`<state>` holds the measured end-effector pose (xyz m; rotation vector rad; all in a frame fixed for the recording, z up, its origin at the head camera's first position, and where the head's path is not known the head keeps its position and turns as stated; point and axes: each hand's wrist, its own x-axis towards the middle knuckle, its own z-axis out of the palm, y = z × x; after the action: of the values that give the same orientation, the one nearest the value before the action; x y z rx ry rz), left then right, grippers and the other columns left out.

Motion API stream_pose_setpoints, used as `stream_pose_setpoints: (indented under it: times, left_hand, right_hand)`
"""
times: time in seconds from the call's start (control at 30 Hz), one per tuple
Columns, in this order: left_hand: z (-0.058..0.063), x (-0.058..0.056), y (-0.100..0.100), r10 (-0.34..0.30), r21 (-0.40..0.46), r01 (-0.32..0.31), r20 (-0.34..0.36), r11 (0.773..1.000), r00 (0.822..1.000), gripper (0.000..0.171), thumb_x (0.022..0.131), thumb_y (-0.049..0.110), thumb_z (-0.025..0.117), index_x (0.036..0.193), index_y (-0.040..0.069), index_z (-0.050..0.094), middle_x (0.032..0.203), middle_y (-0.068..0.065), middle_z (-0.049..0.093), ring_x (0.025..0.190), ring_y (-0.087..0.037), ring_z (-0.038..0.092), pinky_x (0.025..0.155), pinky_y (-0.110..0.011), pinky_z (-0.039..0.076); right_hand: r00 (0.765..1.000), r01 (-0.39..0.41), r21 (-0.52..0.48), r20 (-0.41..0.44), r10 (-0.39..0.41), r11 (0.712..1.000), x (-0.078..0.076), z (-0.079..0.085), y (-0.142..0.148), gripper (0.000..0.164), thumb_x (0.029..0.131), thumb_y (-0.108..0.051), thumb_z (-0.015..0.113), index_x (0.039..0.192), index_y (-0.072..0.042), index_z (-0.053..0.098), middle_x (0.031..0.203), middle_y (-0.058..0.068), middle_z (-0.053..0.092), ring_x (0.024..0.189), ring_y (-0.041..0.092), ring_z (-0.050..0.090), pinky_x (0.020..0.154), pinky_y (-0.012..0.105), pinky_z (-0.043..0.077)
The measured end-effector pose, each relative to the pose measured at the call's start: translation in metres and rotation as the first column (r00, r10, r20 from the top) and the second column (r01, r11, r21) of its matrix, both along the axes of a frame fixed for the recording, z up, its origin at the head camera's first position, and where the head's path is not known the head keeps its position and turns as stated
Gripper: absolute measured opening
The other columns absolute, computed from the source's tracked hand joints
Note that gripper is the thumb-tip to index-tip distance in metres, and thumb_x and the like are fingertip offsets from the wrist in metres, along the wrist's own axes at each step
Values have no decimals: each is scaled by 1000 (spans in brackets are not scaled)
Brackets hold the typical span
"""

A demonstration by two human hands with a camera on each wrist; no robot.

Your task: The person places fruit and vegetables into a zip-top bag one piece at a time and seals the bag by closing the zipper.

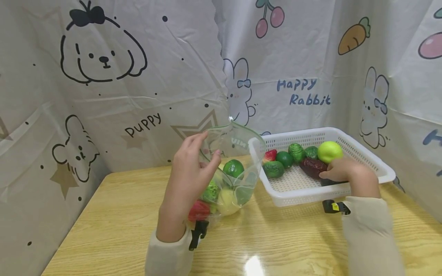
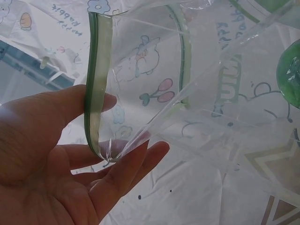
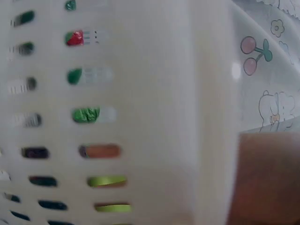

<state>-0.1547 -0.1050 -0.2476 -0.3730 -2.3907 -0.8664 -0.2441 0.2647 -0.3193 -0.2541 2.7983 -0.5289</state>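
Note:
My left hand [image 1: 190, 165] holds the rim of a clear zip bag [image 2: 101, 61], thumb inside the green-edged mouth and fingers outside. The bag stands open on the table with a round green fruit [image 1: 233, 168], a pale yellow one [image 1: 228, 201], a leafy green piece [image 1: 210, 191] and a red piece [image 1: 199, 210] inside. My right hand [image 1: 348, 174] reaches over the front wall of a white basket [image 1: 293, 197]. Its thumb lies beside a dark red-brown, wrinkled oval piece [image 1: 313, 168]. Its other fingers are hidden, and I cannot tell what they hold.
In the basket also lie a yellow-green fruit [image 1: 329, 152], several green pieces and a strawberry-like red piece [image 1: 270, 155]. The basket wall [image 3: 159, 103] fills much of the right wrist view. A printed curtain [image 1: 165, 88] encloses the back and sides of the wooden table [image 1: 114, 218].

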Motion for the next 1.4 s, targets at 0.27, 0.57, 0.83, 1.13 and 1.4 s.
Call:
stream_pose_setpoints:
  times: [0.27,0.57,0.83,1.13,1.4]
  left_hand:
    - [-1,-1,-1,1,0,-1,-4,1000,1000,51,87,23,61,133,4,49,128,-15,53,60,-11,60,56,-23,58]
    - [-1,-1,0,-4,2,4,-7,1000,1000,51,87,23,61,132,5,50,128,-15,53,60,-10,60,56,-23,59]
    - [-1,-1,1,-5,-1,5,-10,1000,1000,50,87,23,62,132,5,50,129,-15,53,60,-10,60,56,-23,59]
    - [-1,-1,0,-8,4,8,-6,1000,1000,50,87,22,61,132,5,49,128,-15,53,60,-10,60,56,-22,59]
    - [-1,-1,0,-12,6,12,-7,1000,1000,50,87,23,61,132,5,50,128,-15,53,60,-10,61,57,-23,59]
  right_hand:
    - [997,-64,-10,46,64,998,-1,-2,-16,36,82,-38,63,94,-4,67,87,8,63,80,21,53,73,41,47]
    - [996,-85,14,14,85,996,-2,-6,-28,31,73,-34,72,93,-12,66,90,4,63,80,20,54,70,40,44]
    - [984,-174,-68,27,176,982,-9,-8,-49,35,73,-30,75,97,-9,63,99,11,61,86,24,53,76,42,50]
    - [977,-214,-6,-26,213,977,-14,-12,-62,24,70,-16,74,88,-7,60,85,8,61,79,22,52,69,38,48]
    - [990,-143,35,4,143,989,-15,-15,-61,56,70,-28,77,116,-2,57,104,15,63,87,26,54,81,48,52]
